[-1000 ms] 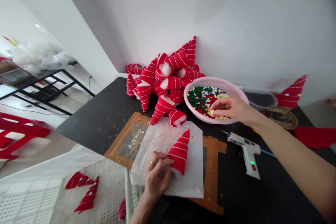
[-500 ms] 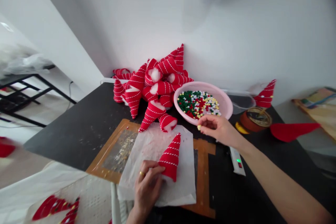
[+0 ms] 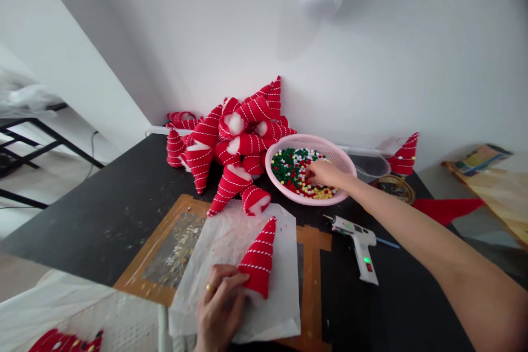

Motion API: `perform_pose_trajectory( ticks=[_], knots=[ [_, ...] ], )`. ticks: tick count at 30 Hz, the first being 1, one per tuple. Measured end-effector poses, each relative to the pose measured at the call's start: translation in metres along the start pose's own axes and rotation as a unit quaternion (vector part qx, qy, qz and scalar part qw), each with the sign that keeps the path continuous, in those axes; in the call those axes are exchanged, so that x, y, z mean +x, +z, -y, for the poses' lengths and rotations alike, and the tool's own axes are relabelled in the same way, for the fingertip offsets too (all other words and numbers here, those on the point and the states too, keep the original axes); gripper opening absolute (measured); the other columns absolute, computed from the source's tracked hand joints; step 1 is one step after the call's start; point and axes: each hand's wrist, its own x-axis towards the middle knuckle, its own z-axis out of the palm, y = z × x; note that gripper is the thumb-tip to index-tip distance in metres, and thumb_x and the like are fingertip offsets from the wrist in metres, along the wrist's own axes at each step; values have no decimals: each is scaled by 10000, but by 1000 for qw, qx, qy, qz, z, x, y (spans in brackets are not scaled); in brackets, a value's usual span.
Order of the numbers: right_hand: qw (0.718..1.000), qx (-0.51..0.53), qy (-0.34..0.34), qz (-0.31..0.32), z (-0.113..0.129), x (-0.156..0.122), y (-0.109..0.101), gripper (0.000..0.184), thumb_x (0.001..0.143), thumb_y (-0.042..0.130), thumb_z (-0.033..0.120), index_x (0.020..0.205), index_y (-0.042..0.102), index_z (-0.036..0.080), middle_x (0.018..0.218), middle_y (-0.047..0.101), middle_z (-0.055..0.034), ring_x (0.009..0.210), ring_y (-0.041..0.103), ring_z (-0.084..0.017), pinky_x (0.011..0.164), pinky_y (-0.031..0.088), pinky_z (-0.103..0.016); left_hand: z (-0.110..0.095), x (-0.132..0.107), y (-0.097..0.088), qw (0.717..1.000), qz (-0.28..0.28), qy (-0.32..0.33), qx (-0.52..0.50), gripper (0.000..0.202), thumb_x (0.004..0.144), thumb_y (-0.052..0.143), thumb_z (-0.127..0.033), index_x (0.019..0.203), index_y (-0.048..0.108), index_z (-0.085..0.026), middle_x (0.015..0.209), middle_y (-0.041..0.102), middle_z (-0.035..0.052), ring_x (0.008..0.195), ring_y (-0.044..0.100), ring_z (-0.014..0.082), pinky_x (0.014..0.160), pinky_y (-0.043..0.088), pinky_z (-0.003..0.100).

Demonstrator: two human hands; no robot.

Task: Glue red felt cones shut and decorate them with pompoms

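Both hands are placed over the dark counter (image 3: 107,209), well apart from each other. By the left hand (image 3: 220,305), on which a gold ring (image 3: 210,287) is worn, the red cone (image 3: 258,267) is gripped at its lower left side. The cone is laid on a white paper sheet (image 3: 285,269), its tip pointed away from the person, and white stuffing is exposed at its base. The right hand (image 3: 324,173) is lowered into the pink basket (image 3: 344,160), its fingers bent among small pompoms (image 3: 292,168) in green, red, white and yellow; whether one is pinched cannot be told, as the fingertips are hidden.

Beside the basket, a pile of striped cones (image 3: 251,113) is heaped against the wall (image 3: 198,38). Near the right forearm, a white glue gun (image 3: 359,237) is laid on its side, its green light lit. Under the paper, brown tape (image 3: 311,280) is stuck to the counter. At the far right, a cone dotted with pompoms (image 3: 405,157) is stood behind a roll of tape (image 3: 395,188).
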Motion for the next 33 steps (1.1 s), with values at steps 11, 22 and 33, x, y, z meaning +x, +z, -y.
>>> perform_pose_trajectory(
  ticks=[11,22,33],
  knots=[
    [999,2,-6,42,6,8,9,249,984,656,337,1155,670,158,1169,686,-78,989,684,-227,858,587,-415,-3,-4,2,1000,3,-13,-15,261,857,544,-21,968,688,-207,939,610,40,855,617,160,748,525,268],
    [990,123,13,-70,-4,-16,-17,79,781,721,114,806,697,185,817,753,-8,767,694,-188,662,509,-258,0,-8,4,999,-1,-20,-35,273,855,538,-33,983,697,-214,942,611,43,865,613,167,757,522,273],
    [945,275,-139,-112,106,-83,-5,71,782,654,164,825,677,216,730,697,30,681,647,-149,625,476,-235,-4,-7,5,999,1,-20,-42,305,835,535,-7,992,689,-218,940,610,40,861,611,166,755,520,283]
  ],
)
